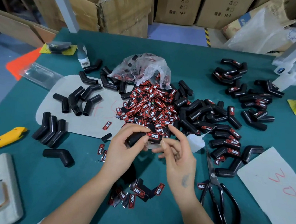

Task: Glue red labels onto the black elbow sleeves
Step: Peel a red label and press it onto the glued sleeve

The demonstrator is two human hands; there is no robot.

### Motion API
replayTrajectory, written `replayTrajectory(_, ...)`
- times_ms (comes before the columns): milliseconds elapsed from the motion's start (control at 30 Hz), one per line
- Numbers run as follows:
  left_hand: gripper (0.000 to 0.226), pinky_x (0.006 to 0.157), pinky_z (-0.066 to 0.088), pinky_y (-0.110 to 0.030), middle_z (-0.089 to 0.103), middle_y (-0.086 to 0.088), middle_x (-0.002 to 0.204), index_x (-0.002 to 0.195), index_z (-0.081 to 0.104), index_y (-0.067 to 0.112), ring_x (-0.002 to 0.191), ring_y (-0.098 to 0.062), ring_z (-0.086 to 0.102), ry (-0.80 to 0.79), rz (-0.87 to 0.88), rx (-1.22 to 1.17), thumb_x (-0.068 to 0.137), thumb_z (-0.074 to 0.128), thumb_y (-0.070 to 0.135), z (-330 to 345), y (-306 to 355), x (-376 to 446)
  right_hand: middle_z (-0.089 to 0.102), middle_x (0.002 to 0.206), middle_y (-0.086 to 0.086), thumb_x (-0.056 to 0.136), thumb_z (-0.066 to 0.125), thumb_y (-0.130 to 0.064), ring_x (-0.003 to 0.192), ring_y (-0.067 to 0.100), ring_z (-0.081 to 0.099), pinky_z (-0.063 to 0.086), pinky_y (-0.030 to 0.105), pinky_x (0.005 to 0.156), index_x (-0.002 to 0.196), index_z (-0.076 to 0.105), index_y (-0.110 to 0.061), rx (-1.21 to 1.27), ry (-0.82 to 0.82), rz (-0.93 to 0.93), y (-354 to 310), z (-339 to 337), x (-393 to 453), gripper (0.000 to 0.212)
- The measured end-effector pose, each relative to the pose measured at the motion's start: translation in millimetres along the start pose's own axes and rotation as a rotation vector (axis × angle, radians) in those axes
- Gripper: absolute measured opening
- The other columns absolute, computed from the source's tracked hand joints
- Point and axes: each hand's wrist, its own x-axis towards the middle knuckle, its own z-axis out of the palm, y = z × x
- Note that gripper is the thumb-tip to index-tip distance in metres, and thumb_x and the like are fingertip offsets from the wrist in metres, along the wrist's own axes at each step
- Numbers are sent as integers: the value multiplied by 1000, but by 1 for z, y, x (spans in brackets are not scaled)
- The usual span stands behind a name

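- the left hand [122,145] grips a black elbow sleeve [137,138] just above the green table [64,185], fingers curled round it and thumb pressing near a red label [153,136] that lies on the sleeve's upper face.
- the right hand [179,156] is released, fingers spread and loosely bent, the thumb tip just beside the label's right end; whether it touches is unclear.
- a heap of loose red labels [151,106] lies just beyond the hands, spilling from a clear plastic bag [142,68].
- unlabelled sleeves [76,99] lie to the left on a grey sheet [95,125]; labelled sleeves [231,138] lie to the right.
- a small white glue bottle [195,141] lies just right of the right hand, nozzle pointing away.
- black-handled scissors [220,194] lie to the right, a yellow utility knife [1,139] at the left edge.
- a few stray labels [135,193] lie between the forearms.
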Motion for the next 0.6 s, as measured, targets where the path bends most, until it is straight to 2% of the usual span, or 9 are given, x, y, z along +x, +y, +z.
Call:
replayTrajectory(67,15,92,58,-54,67,3,114,107,78,21,108,-27,67,-12,26,7,94,72,17,-3,-3,1,73,105,-6,101,66,-25,92,23,75,59,26,77,130,65,-45,-19,33,2,-2,1,0,35)
replayTrajectory(100,14,95,56,-58,67,3,114,107,78,18,111,-27,66,-38,60,22,94,73,18,-4,-3,1,73,106,-6,98,68,-26,93,22,75,59,26,77,125,68,-46,-6,20,13,-2,2,0,33)
replayTrajectory(167,13,99,55,-51,67,1,112,105,78,19,111,-28,66,-81,122,49,93,74,22,-3,-2,0,74,105,-5,97,70,-22,94,18,74,58,25,77,119,71,-43,18,-13,26,-3,3,0,31)
replayTrajectory(300,11,95,53,-32,69,1,108,102,81,23,105,-25,69,-86,189,105,92,77,22,-2,2,-1,78,97,-4,96,73,-16,89,11,74,56,20,77,108,77,-41,6,8,29,-2,4,-2,29)
replayTrajectory(467,16,92,54,-28,71,3,106,102,82,18,101,-21,71,-60,253,181,89,80,9,-1,-1,-3,79,92,0,96,74,-8,81,14,75,56,20,73,105,81,-33,12,34,51,-3,3,-2,27)
replayTrajectory(600,15,92,55,-30,72,5,109,107,82,18,103,-21,72,-46,284,192,93,78,20,-2,-1,-4,78,92,0,97,73,-8,81,15,75,57,21,73,107,81,-33,14,29,29,-9,2,-3,28)
